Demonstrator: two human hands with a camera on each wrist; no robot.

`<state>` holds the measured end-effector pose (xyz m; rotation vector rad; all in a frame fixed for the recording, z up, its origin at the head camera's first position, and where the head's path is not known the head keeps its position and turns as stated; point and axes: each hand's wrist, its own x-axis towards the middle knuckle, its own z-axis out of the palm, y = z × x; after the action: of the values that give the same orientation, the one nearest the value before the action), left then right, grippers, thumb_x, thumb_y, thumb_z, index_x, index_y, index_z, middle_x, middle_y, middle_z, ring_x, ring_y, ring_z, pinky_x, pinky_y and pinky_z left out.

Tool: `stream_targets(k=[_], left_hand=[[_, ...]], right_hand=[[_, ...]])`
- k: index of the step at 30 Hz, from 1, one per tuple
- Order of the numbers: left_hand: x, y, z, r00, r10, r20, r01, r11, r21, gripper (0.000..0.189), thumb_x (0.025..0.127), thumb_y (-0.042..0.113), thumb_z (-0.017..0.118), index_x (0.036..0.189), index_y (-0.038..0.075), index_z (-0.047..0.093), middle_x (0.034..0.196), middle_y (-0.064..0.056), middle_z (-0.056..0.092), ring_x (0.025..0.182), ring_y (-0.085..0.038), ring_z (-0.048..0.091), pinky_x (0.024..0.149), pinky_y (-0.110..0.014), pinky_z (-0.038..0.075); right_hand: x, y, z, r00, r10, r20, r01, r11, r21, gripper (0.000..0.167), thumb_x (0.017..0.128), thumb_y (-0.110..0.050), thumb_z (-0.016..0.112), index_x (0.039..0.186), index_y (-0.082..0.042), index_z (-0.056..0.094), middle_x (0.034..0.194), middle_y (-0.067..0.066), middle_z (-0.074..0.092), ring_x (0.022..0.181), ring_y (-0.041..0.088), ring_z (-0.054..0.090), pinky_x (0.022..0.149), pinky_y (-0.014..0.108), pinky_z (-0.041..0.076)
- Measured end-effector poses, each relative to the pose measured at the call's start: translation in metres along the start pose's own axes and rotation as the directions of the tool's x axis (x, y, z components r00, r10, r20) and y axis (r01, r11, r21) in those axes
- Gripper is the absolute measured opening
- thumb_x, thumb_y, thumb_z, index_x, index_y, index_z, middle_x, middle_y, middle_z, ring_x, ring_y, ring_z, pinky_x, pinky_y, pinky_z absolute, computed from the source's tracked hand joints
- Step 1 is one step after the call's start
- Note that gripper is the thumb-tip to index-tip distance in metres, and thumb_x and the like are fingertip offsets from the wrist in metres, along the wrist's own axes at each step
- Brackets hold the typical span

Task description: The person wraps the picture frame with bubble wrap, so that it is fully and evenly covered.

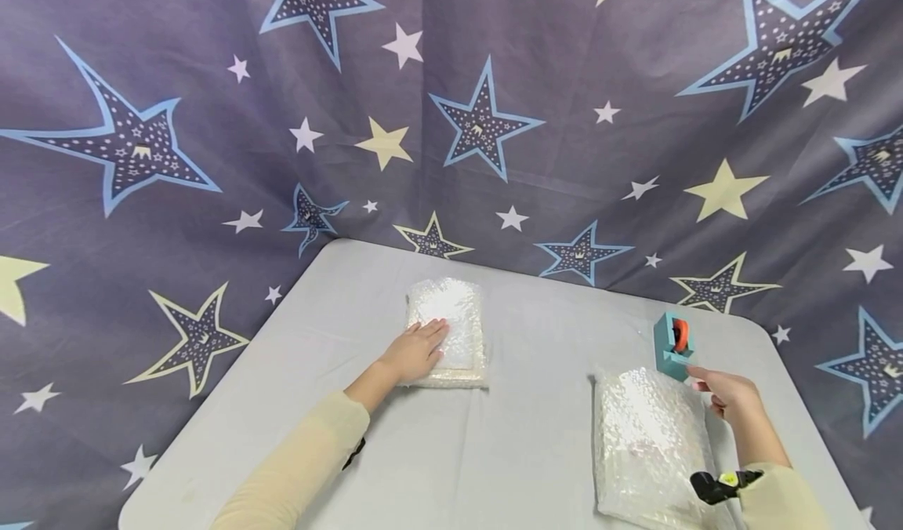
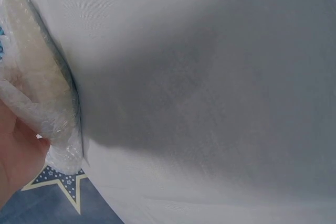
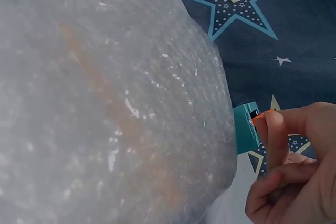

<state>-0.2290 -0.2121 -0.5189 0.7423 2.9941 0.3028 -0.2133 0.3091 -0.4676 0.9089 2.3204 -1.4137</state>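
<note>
A bubble-wrapped package (image 1: pixel 449 303) lies toward the back of the table, left of centre. My left hand (image 1: pixel 418 351) rests on its top with the fingers stretched out. The left wrist view catches the side of this package (image 2: pixel 44 72) and part of the hand (image 2: pixel 21 156). At the right, a teal tape dispenser (image 1: pixel 666 342) carries an orange tape roll (image 1: pixel 680 334). My right hand (image 1: pixel 730 395) is at the dispenser's front end, thumb and index finger pinching the tape's end there; the other fingers (image 3: pixel 273 182) are curled. The fingertips partly hide the tape.
A larger bubble-wrapped package (image 1: pixel 649 444) lies at the front right, just before the dispenser and beside my right wrist. It fills much of the right wrist view. A star-patterned cloth (image 1: pixel 480 216) hangs behind the pale table (image 1: pixel 536 404), whose rounded corners show at the back.
</note>
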Motion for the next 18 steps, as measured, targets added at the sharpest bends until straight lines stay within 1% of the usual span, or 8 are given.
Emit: stream_targets(k=[2,4,7,9,12,15,16,18], left_hand=[[-0.0002,0.0001,0.0001,1.000,-0.002,0.003,0.002,1.000,0.004,0.053,0.100,0.025,0.044,0.146,0.002,0.037,0.155,-0.012,0.036,0.145,-0.028,0.034,0.122,-0.048,0.025],[-0.0006,0.0002,0.0002,1.000,-0.001,0.001,0.001,1.000,0.001,0.052,0.100,0.025,0.044,0.146,0.002,0.037,0.155,-0.012,0.036,0.145,-0.028,0.034,0.122,-0.048,0.025],[-0.0006,-0.0001,0.0004,1.000,0.002,-0.001,-0.002,1.000,-0.002,0.052,0.100,0.025,0.044,0.146,0.001,0.038,0.155,-0.012,0.037,0.145,-0.028,0.034,0.122,-0.048,0.025],[-0.0008,-0.0004,0.0006,1.000,0.002,-0.004,-0.002,1.000,-0.007,0.052,0.100,0.025,0.044,0.146,0.001,0.038,0.155,-0.012,0.037,0.145,-0.029,0.034,0.122,-0.049,0.025],[-0.0004,-0.0012,0.0008,1.000,-0.003,-0.001,0.003,1.000,0.003,0.053,0.100,0.026,0.043,0.147,0.002,0.037,0.156,-0.011,0.035,0.146,-0.027,0.033,0.122,-0.048,0.024],[0.0002,-0.0024,0.0015,1.000,-0.002,-0.006,0.002,1.000,0.006,0.053,0.100,0.026,0.042,0.147,0.003,0.037,0.156,-0.011,0.035,0.146,-0.027,0.034,0.122,-0.048,0.024],[0.0004,-0.0027,0.0015,1.000,-0.002,-0.005,0.002,1.000,0.009,0.053,0.100,0.027,0.042,0.147,0.003,0.036,0.156,-0.010,0.035,0.146,-0.027,0.033,0.123,-0.048,0.024],[0.0003,-0.0032,0.0017,1.000,0.000,-0.003,0.000,1.000,0.009,0.053,0.100,0.027,0.042,0.147,0.003,0.036,0.156,-0.011,0.035,0.146,-0.027,0.034,0.122,-0.048,0.024]], right_hand=[[0.0008,0.0006,0.0017,1.000,-0.004,-0.022,0.004,1.000,-0.006,0.024,0.083,-0.032,0.066,0.071,-0.013,0.062,0.052,-0.013,0.057,0.042,0.004,0.033,0.045,0.023,0.037],[0.0019,0.0008,0.0032,0.999,-0.002,-0.048,0.001,1.000,-0.015,0.027,0.082,-0.033,0.066,0.082,-0.006,0.064,0.052,-0.012,0.058,0.042,0.005,0.033,0.045,0.024,0.036],[0.0041,0.0007,0.0050,0.996,0.006,-0.084,-0.009,0.999,-0.035,0.051,0.081,-0.036,0.067,0.107,0.005,0.058,0.061,-0.007,0.057,0.047,0.009,0.035,0.047,0.026,0.037],[0.0051,0.0004,0.0063,0.994,0.016,-0.108,-0.022,0.998,-0.055,0.062,0.079,-0.039,0.068,0.116,0.008,0.050,0.072,0.000,0.052,0.051,0.010,0.035,0.049,0.026,0.037],[0.0065,0.0006,0.0069,0.992,0.012,-0.124,-0.021,0.997,-0.071,0.070,0.077,-0.043,0.069,0.118,0.008,0.045,0.087,0.010,0.042,0.057,0.012,0.035,0.054,0.027,0.038],[0.0073,0.0014,0.0058,0.993,-0.024,-0.114,0.015,0.997,-0.073,0.069,0.077,-0.042,0.070,0.118,0.011,0.051,0.086,0.009,0.052,0.064,0.012,0.041,0.060,0.026,0.040],[0.0072,0.0015,0.0055,0.993,-0.026,-0.117,0.019,0.998,-0.056,0.062,0.077,-0.041,0.071,0.113,0.009,0.058,0.085,0.005,0.057,0.064,0.011,0.045,0.061,0.025,0.042],[0.0070,0.0014,0.0041,0.995,-0.051,-0.085,0.051,0.999,0.004,0.044,0.080,-0.034,0.071,0.098,0.005,0.064,0.072,-0.004,0.063,0.063,0.007,0.054,0.062,0.021,0.049]])
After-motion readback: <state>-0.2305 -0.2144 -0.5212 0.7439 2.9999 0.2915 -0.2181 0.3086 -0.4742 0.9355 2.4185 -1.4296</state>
